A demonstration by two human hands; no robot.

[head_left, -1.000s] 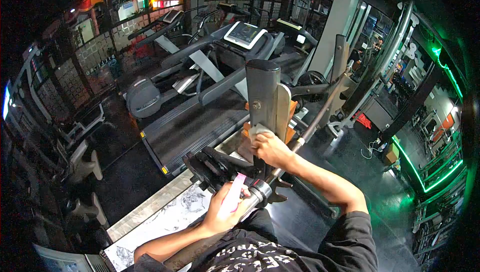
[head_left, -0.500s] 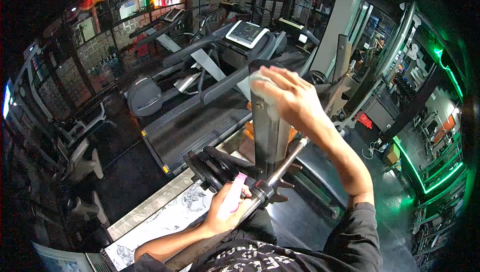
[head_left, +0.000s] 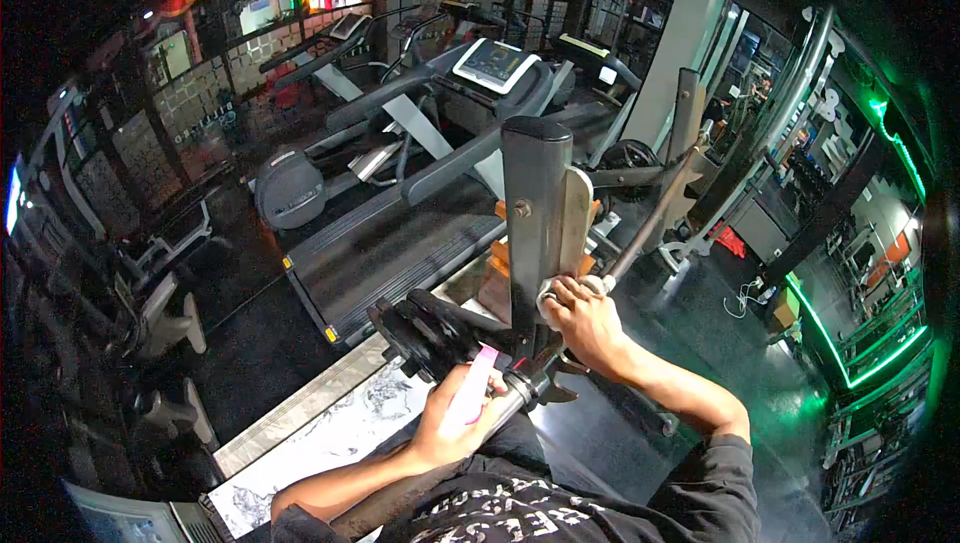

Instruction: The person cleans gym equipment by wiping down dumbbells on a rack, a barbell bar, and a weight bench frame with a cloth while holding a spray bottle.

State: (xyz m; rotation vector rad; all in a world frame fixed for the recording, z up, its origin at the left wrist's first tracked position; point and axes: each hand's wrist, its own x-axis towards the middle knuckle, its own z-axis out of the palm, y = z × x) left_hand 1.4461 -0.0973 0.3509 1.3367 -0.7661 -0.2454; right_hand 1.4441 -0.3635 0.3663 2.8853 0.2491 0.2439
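My left hand (head_left: pixel 438 425) is closed around a slim white-and-pink bottle (head_left: pixel 466 399), just beside the end sleeve of a barbell (head_left: pixel 650 208). Lower on the dark metal rack post (head_left: pixel 534 218), my right hand (head_left: pixel 590 328) presses a pale cloth (head_left: pixel 547 305) against its side, close to the bar. Part of the cloth bunches out above the fingers, and the rest is hidden under them. Black weight plates (head_left: pixel 425 333) sit to the left of the post's foot.
A treadmill (head_left: pixel 390 258) with a lit-edged console (head_left: pixel 495 65) stands beyond the post. A second upright (head_left: pixel 686 108) bears the bar's far part. A white marbled surface (head_left: pixel 310 443) lies at lower left. Green light strips (head_left: pixel 825 328) run along the right.
My right hand has moved down with the cloth, from the top of the post to its lower part near the bar. My left hand stays put with the bottle.
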